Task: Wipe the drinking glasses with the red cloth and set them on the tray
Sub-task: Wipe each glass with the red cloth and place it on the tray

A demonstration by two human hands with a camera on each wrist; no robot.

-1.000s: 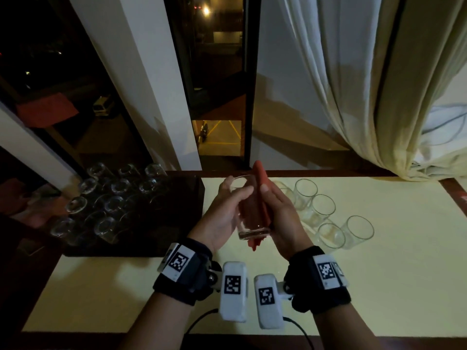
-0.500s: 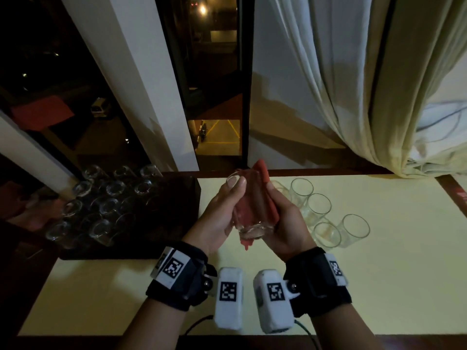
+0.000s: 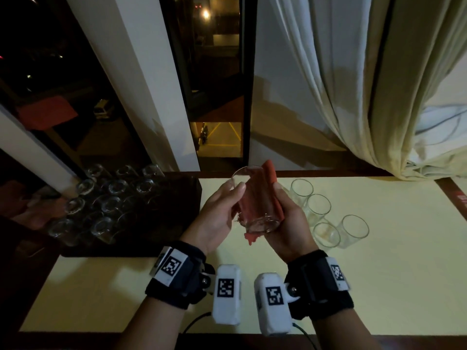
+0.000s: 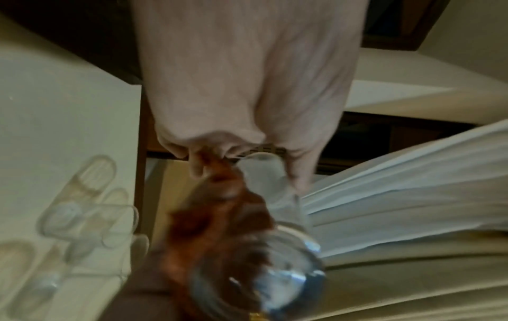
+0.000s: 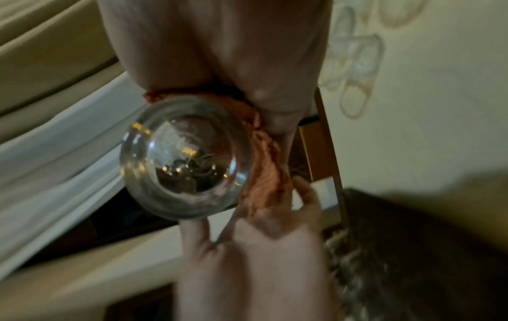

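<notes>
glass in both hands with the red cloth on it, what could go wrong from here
The glass is held in mid-air, tilted, over the table edge area; the left hand grips it near the rim only with fingertips, so a slip could drop it.

Four unwiped glasses stand close beside the right hand; a swing of that wrist might knock them.

The tray is already crowded with glasses, so setting this one down could clink against them.

pale curtain (image 3: pixel 353 84) — dark window (image 3: pixel 217 84)
</notes>
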